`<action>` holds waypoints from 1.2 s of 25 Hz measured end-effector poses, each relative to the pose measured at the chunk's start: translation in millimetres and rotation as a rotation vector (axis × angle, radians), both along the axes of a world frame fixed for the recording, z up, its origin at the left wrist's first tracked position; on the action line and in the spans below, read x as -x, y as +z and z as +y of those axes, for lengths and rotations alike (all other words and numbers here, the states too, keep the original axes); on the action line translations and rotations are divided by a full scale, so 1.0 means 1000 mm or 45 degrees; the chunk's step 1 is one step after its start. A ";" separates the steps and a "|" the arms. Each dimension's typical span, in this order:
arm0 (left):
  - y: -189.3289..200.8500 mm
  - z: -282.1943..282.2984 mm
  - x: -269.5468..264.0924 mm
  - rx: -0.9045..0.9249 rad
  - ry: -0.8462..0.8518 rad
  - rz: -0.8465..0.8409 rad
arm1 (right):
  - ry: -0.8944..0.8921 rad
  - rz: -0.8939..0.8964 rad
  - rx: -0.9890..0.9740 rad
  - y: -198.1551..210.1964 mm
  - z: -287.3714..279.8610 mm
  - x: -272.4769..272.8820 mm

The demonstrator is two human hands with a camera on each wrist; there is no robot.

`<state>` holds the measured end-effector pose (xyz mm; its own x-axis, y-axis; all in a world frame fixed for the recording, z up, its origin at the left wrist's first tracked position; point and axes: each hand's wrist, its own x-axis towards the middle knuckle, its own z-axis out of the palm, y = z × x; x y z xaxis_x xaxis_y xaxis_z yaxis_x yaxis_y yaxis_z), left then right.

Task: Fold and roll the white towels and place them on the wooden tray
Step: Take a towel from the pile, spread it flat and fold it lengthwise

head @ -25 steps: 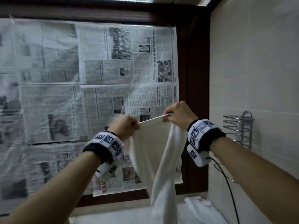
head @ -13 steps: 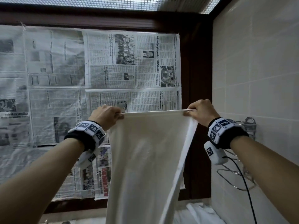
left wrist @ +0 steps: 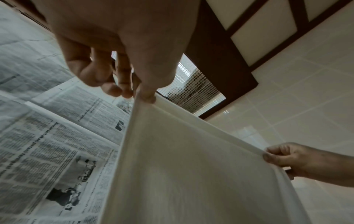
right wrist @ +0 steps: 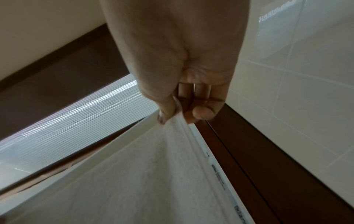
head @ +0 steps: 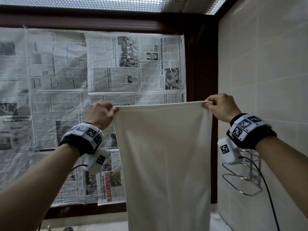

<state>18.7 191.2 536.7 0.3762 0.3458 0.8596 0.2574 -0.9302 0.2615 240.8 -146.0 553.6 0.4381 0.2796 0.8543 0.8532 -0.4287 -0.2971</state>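
While hanging flat and full-width in mid-air, white towel (head: 162,155) stretched taut along its top edge between 2 raised hands. Left hand (head: 99,114) pinching the top left corner; right hand (head: 221,106) pinching the top right corner. Behind, newspaper sheets (head: 133,64) over the window; tiled wall (head: 266,72) and wire rack (head: 245,184) at right.

— What's that towel (head: 163,157) made of, from where I sit?

— Matt white cloth, fine weave, smooth hem. Behind it I see thin, crinkled newspaper (head: 136,64) on a dark wooden frame (head: 201,67).

— Right of the towel?

— Glossy cream wall tiles (head: 266,64) and a shiny metal wire rack (head: 241,179).
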 end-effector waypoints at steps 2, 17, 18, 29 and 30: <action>-0.002 -0.007 0.002 0.048 -0.015 -0.103 | 0.011 0.024 -0.018 -0.001 -0.003 0.005; 0.054 -0.031 0.046 0.898 -0.749 -0.474 | 0.624 0.570 -0.282 0.030 0.002 0.060; 0.046 -0.025 0.039 0.925 -0.714 -0.453 | 0.603 0.607 -0.275 0.023 0.010 0.055; -0.255 0.050 -0.059 1.398 -0.240 -0.005 | 0.058 0.926 0.202 -0.257 0.123 -0.053; -0.287 0.055 -0.067 1.469 -0.217 0.020 | 0.015 0.953 0.225 -0.290 0.130 -0.060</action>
